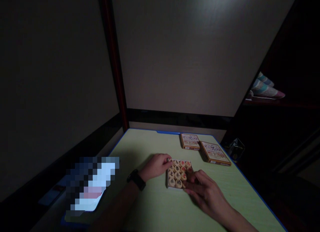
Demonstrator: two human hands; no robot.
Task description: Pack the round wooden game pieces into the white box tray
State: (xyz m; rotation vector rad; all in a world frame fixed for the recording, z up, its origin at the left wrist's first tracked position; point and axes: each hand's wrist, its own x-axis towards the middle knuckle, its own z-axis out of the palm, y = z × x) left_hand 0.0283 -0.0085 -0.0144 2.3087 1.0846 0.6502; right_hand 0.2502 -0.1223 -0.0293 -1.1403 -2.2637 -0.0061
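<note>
A shallow white-edged box [167,177] on the table holds rows of round wooden Chinese chess pieces [177,175], marked with black or red characters. My left hand [156,166], with a dark watch on the wrist, grips the box's far left corner between thumb and fingers. Over the near right corner, my right hand [206,192] is closed, its thumb and fingertips bent against the pieces there. Those fingers and the shadow hide part of the right-hand pieces, so what lies in their pinch cannot be made out.
Two printed boxes with brown edges, a smaller box [190,141] and a larger box [215,153], lie at the table's far right. A bright, pixelated screen [96,188] stands at the left on the green table [140,212]. Behind rises a pale panel [175,58]; folded cloth [266,86] sits on the right shelf.
</note>
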